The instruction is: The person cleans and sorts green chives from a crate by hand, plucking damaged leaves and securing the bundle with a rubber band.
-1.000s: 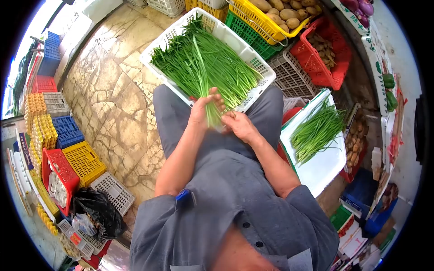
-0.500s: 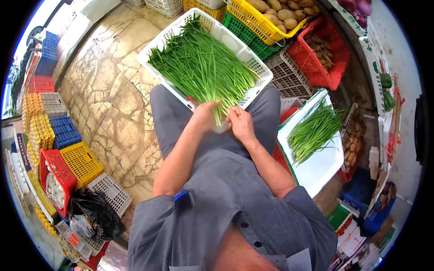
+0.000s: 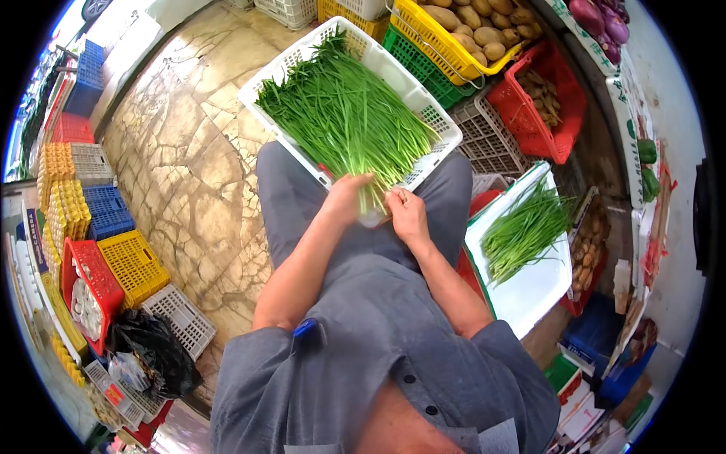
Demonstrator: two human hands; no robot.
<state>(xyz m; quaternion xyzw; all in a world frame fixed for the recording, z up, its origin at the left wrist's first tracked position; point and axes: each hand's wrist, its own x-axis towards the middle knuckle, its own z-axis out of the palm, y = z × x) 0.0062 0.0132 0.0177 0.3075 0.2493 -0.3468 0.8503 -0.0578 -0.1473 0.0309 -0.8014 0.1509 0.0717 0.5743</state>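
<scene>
A white plastic crate [image 3: 253, 104] rests across my thighs, heaped with long green garlic chives [image 3: 344, 106], their pale stem ends toward me. At the crate's near edge, my left hand [image 3: 348, 198] is closed around a small bunch of chives whose ends stick out below the fingers. Just beside it, my right hand [image 3: 408, 214] has its thumb and fingers pinched together near the stem ends; what lies between them is too small to make out. On a white board [image 3: 529, 291] to my right lies a separate pile of garlic chives [image 3: 525, 231].
Behind the crate stand a yellow crate of potatoes [image 3: 491, 34], a green crate [image 3: 423, 72] and a red basket [image 3: 522, 98] of ginger-like roots. Stacked crates, egg trays [image 3: 66, 208] and a black plastic bag [image 3: 151, 352] line the left. The floor [image 3: 181, 151] is cracked stone.
The view has shifted slightly, moving the crate a little right and down in the picture. Both hands stay at the chives' stem ends, with my right hand slightly farther from the left.
</scene>
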